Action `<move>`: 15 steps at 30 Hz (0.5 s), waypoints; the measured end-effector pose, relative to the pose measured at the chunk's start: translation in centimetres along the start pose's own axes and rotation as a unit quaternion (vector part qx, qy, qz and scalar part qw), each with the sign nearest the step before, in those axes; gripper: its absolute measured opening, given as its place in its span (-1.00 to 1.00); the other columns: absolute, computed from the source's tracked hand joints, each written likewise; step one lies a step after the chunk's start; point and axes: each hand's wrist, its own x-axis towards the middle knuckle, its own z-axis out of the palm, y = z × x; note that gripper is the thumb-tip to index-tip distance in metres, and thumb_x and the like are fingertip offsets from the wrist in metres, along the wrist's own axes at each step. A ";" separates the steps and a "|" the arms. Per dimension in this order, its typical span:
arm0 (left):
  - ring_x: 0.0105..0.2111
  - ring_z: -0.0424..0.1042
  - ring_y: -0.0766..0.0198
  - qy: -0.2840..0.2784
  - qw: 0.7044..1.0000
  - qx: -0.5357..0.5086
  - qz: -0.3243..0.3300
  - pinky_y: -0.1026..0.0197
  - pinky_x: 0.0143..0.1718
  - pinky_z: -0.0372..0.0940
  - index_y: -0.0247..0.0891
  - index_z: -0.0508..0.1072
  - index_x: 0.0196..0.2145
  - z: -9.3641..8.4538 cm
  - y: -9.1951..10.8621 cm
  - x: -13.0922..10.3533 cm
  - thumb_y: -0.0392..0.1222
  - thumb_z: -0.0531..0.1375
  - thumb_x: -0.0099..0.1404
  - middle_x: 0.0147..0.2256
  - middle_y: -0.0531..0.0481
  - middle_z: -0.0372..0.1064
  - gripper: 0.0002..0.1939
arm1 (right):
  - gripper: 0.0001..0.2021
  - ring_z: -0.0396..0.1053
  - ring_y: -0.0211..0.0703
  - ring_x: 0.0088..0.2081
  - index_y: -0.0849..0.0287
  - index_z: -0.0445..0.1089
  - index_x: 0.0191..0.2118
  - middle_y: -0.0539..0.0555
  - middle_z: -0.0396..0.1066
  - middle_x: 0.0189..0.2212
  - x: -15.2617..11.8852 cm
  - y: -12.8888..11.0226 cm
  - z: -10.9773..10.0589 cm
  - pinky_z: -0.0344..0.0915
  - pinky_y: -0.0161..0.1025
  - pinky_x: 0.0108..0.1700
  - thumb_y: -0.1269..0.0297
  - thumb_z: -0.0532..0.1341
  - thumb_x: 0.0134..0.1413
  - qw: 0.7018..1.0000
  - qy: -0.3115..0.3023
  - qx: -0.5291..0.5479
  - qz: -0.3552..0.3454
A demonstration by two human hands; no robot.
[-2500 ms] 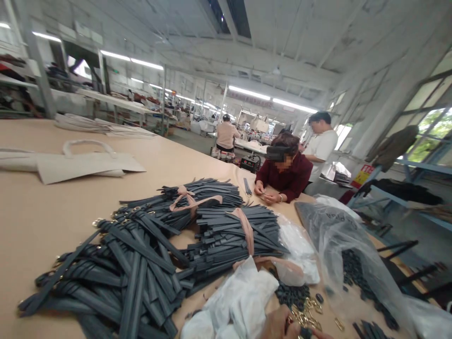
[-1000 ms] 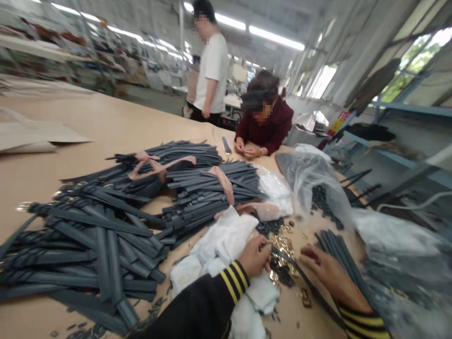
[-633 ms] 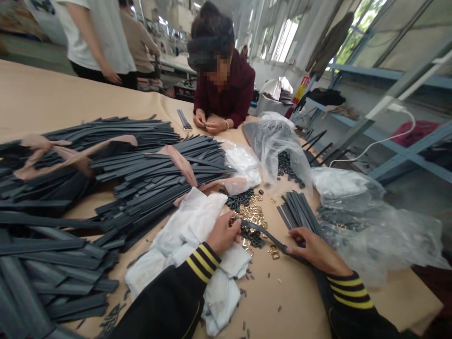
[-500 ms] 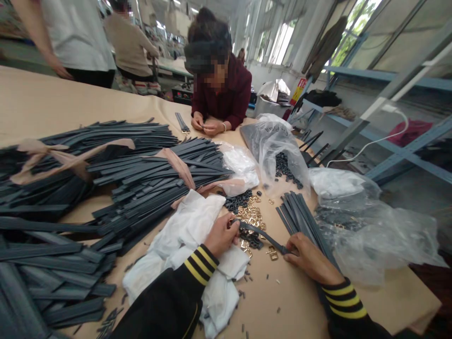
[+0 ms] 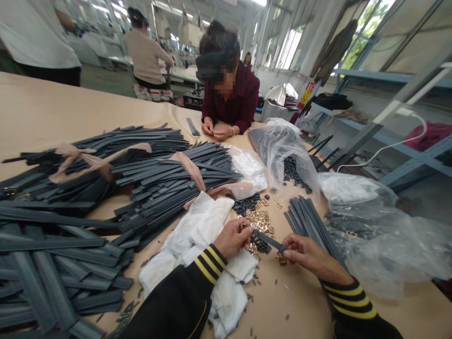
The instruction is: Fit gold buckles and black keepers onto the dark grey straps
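Note:
A short dark strap (image 5: 265, 238) is stretched between my two hands above the table. My left hand (image 5: 233, 239) pinches its left end, where a bit of gold metal shows at the fingers. The fingers of my right hand (image 5: 302, 252) are closed on the strap's right end. Gold buckles (image 5: 260, 216) lie in a pile just beyond my left hand, with small dark loops (image 5: 247, 203) beside them. A crumpled white cloth (image 5: 197, 230) lies under my left forearm. Near my right wrist is a bundle of dark straps (image 5: 308, 223).
Large piles of dark straps (image 5: 169, 174) cover the left of the table (image 5: 88, 106). Clear plastic bags (image 5: 381, 230) lie at the right, and another bag (image 5: 293, 155) spills dark loops. A person (image 5: 231, 89) leans on the far edge.
The view has shifted, so most things appear farther right. The strap between my hands looks straighter, and my right fingers have changed position at its end. Both hands still hold it.

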 end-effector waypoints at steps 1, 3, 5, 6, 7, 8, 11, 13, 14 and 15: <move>-0.74 0.21 0.45 -0.004 1.000 -0.001 -0.002 0.43 -0.76 0.00 -0.29 0.17 -0.43 0.1 0.0 0.0 0.03 0.08 0.12 -0.68 0.14 0.23 -0.70 | -0.81 0.30 -0.30 -0.48 0.23 0.23 -0.35 -0.02 0.34 -0.52 0.5 -0.5 0.5 0.22 -0.32 -0.41 0.24 0.17 -0.07 1.000 0.002 0.021 -0.005; -0.72 0.24 0.44 -0.012 1.000 0.000 -0.006 0.43 -0.75 0.01 -0.30 0.19 -0.42 0.2 0.1 -0.1 0.03 0.08 0.12 -0.66 0.12 0.26 -0.70 | -0.80 0.27 -0.34 -0.53 0.24 0.23 -0.34 -0.04 0.31 -0.55 1.5 -1.4 1.5 0.20 -0.35 -0.46 0.23 0.18 -0.07 0.999 0.017 0.032 -0.015; -0.71 0.24 0.44 -0.015 1.000 0.008 -0.006 0.42 -0.73 0.03 -0.30 0.20 -0.41 0.1 0.1 -0.2 0.03 0.08 0.12 -0.65 0.11 0.27 -0.70 | -0.80 0.26 -0.35 -0.52 0.25 0.24 -0.34 -0.05 0.30 -0.53 2.6 -2.2 2.5 0.18 -0.36 -0.47 0.23 0.18 -0.08 0.998 0.039 0.025 -0.032; -0.72 0.23 0.44 -0.013 1.000 0.013 -0.006 0.42 -0.73 0.04 -0.31 0.20 -0.41 0.1 0.2 -0.2 0.03 0.07 0.12 -0.65 0.11 0.26 -0.70 | -0.80 0.26 -0.35 -0.50 0.25 0.25 -0.34 -0.04 0.30 -0.52 3.0 -2.5 2.9 0.19 -0.36 -0.45 0.23 0.19 -0.08 0.998 0.050 0.020 -0.043; -0.72 0.23 0.45 -0.011 1.000 0.016 -0.006 0.42 -0.72 0.04 -0.31 0.21 -0.41 0.1 0.2 -0.2 0.03 0.07 0.12 -0.65 0.11 0.26 -0.70 | -0.80 0.27 -0.34 -0.48 0.24 0.25 -0.33 -0.04 0.30 -0.50 3.3 -2.7 3.2 0.20 -0.36 -0.43 0.23 0.19 -0.08 0.997 0.059 0.016 -0.053; -0.72 0.23 0.45 -0.009 1.000 0.018 -0.007 0.42 -0.72 0.05 -0.31 0.21 -0.41 0.0 0.2 -0.2 0.03 0.07 0.12 -0.65 0.12 0.25 -0.70 | -0.79 0.27 -0.33 -0.47 0.24 0.26 -0.33 -0.04 0.30 -0.50 3.5 -2.8 3.4 0.21 -0.35 -0.41 0.23 0.19 -0.09 0.996 0.068 0.014 -0.060; -0.71 0.22 0.45 -0.010 1.000 0.007 -0.006 0.41 -0.71 0.06 -0.31 0.22 -0.41 0.0 0.2 -0.2 0.02 0.08 0.12 -0.65 0.12 0.24 -0.70 | -0.78 0.29 -0.32 -0.45 0.23 0.25 -0.31 -0.02 0.31 -0.48 3.4 -2.8 3.4 0.22 -0.35 -0.42 0.22 0.19 -0.08 0.995 0.079 0.005 -0.059; -0.70 0.22 0.45 -0.015 1.000 -0.001 -0.001 0.41 -0.70 0.07 -0.31 0.22 -0.40 0.1 0.2 -0.2 0.01 0.08 0.12 -0.65 0.12 0.24 -0.71 | -0.79 0.29 -0.33 -0.51 0.25 0.25 -0.38 -0.02 0.31 -0.54 2.9 -2.7 3.3 0.20 -0.38 -0.49 0.17 0.15 -0.04 0.998 0.059 -0.014 -0.028; -0.70 0.22 0.45 -0.019 1.000 -0.002 0.002 0.40 -0.69 0.08 -0.31 0.23 -0.40 0.2 0.2 -0.2 0.00 0.08 0.12 -0.64 0.12 0.24 -0.71 | -0.77 0.28 -0.34 -0.55 0.25 0.25 -0.42 -0.02 0.31 -0.56 2.7 -2.7 3.2 0.18 -0.38 -0.52 0.14 0.12 -0.01 0.999 0.038 -0.026 -0.008; -0.70 0.21 0.45 -0.024 1.000 -0.001 0.005 0.40 -0.69 0.09 -0.31 0.23 -0.40 0.2 0.2 -0.3 0.00 0.08 0.12 -0.64 0.12 0.23 -0.72 | -0.73 0.27 -0.36 -0.59 0.26 0.24 -0.47 -0.02 0.31 -0.59 2.6 -2.7 3.2 0.16 -0.39 -0.55 0.11 0.08 0.01 0.999 0.015 -0.037 0.009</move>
